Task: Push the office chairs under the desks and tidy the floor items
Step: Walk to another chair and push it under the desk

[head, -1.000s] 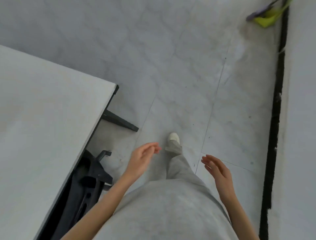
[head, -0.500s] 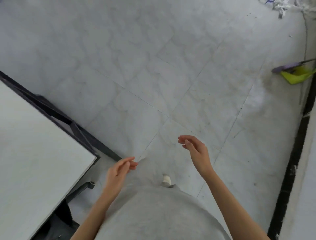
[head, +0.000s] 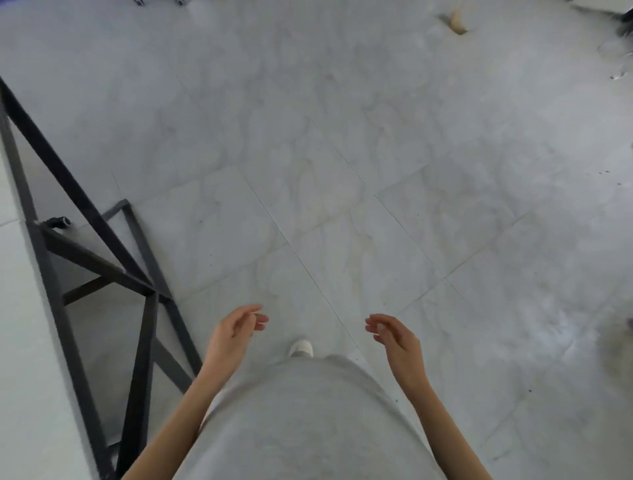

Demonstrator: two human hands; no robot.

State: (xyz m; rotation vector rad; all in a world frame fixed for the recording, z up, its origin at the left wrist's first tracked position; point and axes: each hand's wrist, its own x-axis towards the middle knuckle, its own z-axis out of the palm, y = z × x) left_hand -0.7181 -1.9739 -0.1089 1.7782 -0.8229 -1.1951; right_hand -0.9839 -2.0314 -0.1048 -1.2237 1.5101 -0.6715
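My left hand (head: 233, 337) hangs in front of my waist with loosely curled fingers and holds nothing. My right hand (head: 397, 339) is at the same height, also relaxed and empty. A white desk top (head: 20, 342) with a black metal frame (head: 102, 270) runs along the left edge. A small black caster (head: 58, 222) shows behind the frame. At the top edge, two chair casters (head: 159, 2) peek in. A small tan scrap (head: 456, 21) lies on the floor at the far right top. No whole chair is in view.
Grey marbled floor tiles (head: 342, 171) fill the middle. My white shoe (head: 301, 347) points forward below my hands. Dark and white clutter (head: 620, 41) sits in the top right corner.
The view has swung left and forward: the yellow item and the wall at the right have left the view. The desk frame now shows at the left. Both hands stay empty and have come level.
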